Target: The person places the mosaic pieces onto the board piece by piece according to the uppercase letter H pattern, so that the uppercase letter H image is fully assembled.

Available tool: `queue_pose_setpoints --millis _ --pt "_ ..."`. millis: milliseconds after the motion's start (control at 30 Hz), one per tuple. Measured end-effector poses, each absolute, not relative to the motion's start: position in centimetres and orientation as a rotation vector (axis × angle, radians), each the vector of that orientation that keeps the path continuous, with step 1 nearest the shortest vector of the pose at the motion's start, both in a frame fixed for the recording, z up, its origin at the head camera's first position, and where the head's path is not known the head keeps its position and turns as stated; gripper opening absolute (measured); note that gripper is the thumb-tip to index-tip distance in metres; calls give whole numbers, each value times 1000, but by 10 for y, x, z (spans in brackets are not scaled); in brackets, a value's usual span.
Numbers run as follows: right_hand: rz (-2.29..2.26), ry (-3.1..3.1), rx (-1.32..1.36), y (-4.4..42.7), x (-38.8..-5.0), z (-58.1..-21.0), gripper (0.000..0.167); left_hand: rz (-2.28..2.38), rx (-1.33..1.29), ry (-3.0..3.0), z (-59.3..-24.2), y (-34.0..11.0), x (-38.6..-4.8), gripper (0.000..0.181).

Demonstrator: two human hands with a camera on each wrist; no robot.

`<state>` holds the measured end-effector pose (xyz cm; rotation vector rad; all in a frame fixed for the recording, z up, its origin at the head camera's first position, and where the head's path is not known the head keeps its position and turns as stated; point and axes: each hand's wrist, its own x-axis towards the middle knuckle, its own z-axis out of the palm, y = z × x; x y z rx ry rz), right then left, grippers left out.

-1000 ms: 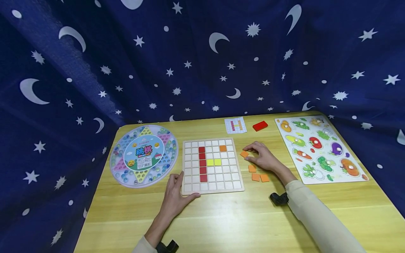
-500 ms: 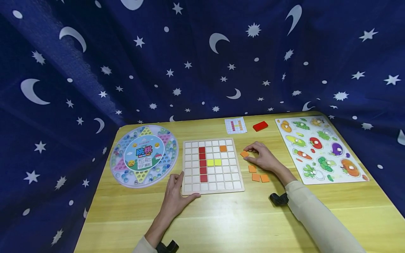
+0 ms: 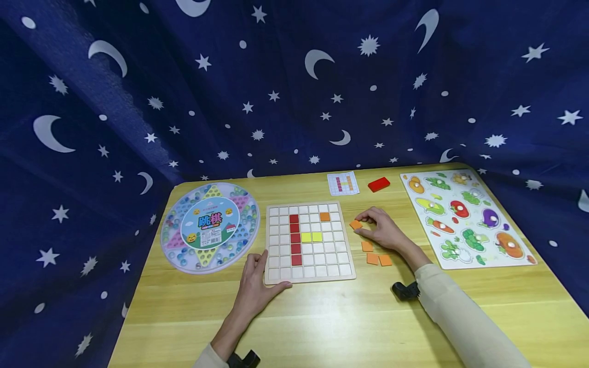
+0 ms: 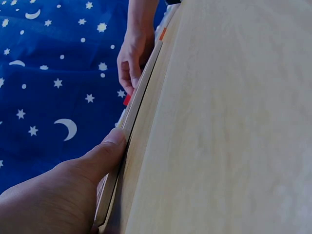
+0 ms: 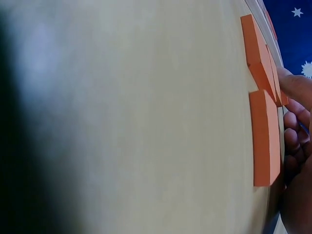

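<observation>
Left hand [image 3: 254, 287] holds the board [image 3: 307, 259]; right hand [image 3: 379, 229] pinches an orange tile [image 3: 355, 225] between fingertips [image 3: 362, 232].

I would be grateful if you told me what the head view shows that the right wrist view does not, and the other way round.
Only the head view: the left hand, the round marble game with a printed blue label, and two yellow square tiles.

Only the right wrist view: the curled lower fingers of the right hand, and a dark blurred shape I cannot identify.

Both: the right hand, orange square tiles, the pale wooden table and the dark-blue star-print curtain.
</observation>
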<state>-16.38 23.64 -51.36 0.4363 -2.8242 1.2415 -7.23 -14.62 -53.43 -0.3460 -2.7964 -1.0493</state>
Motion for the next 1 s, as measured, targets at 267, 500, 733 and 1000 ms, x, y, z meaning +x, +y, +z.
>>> queue_pose_setpoints --millis 267,500,733,1000 --pt "1227 -2822 431 236 -164 -514 29 -1031 -358 -2787 -534 -146 -72 107" --pt "1213 -2803 438 236 -164 -515 29 -1039 -360 -2787 -534 -146 -72 107" --pt "1213 -2818 422 236 -163 -515 30 -1041 -354 -2795 -534 -146 -72 107" --pt "1224 -2822 398 232 -163 -514 31 -1039 -354 -2795 -535 -147 -72 106"
